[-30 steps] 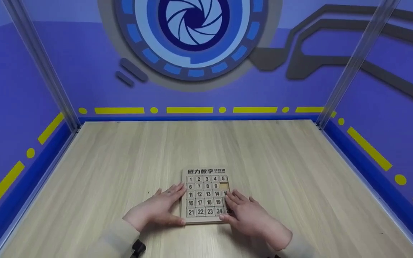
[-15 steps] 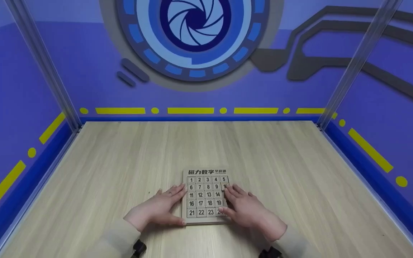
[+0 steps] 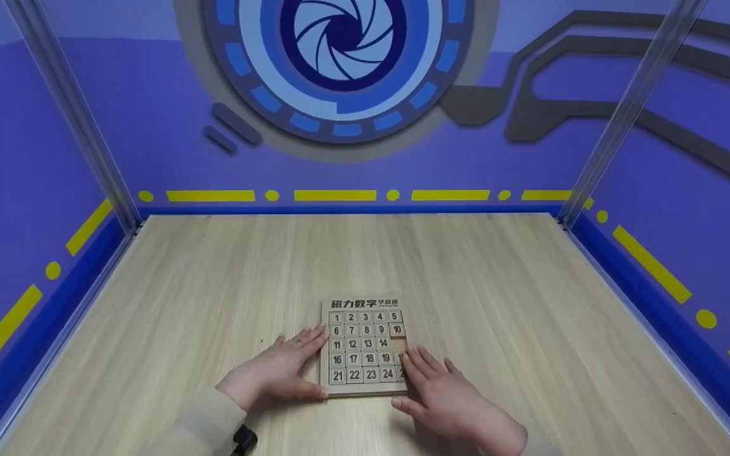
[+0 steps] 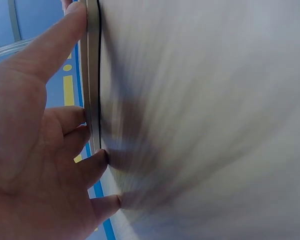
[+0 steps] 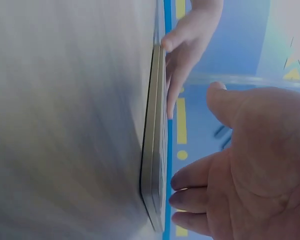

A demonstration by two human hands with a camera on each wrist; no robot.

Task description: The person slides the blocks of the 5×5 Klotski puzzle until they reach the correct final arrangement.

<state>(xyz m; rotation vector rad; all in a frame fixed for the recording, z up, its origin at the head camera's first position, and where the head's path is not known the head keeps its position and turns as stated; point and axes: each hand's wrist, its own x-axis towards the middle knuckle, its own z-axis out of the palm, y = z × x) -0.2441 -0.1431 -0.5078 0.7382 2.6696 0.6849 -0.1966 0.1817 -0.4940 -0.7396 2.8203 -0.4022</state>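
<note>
A number sliding puzzle [image 3: 365, 391] with square wooden tiles lies flat on the table. Its tile 10 [image 3: 397, 329] sits in the right column of the second row, with a bare slot directly below it. My left hand [image 3: 279, 367] rests along the left edge, fingertips on the side and thumb at the lower left corner. On the right, the fingertips of my right hand [image 3: 457, 396] lie at the fourth-row tile, partly covering its number. The right thumb is off the board, just beyond its lower right corner. The bottom right tile is half hidden.
The pale wooden table [image 3: 225, 266] spreads around the puzzle. Blue printed panels [image 3: 314, 171] wall it in at the back and sides, with clear corner posts [image 3: 618, 120]. A black strap or device [image 3: 244, 438] is at the left wrist.
Tile 10 has slid up from the third row into the second-row slot, leaving the third-row slot bare. My right hand moved up with it, then back down. The left hand stayed put.
</note>
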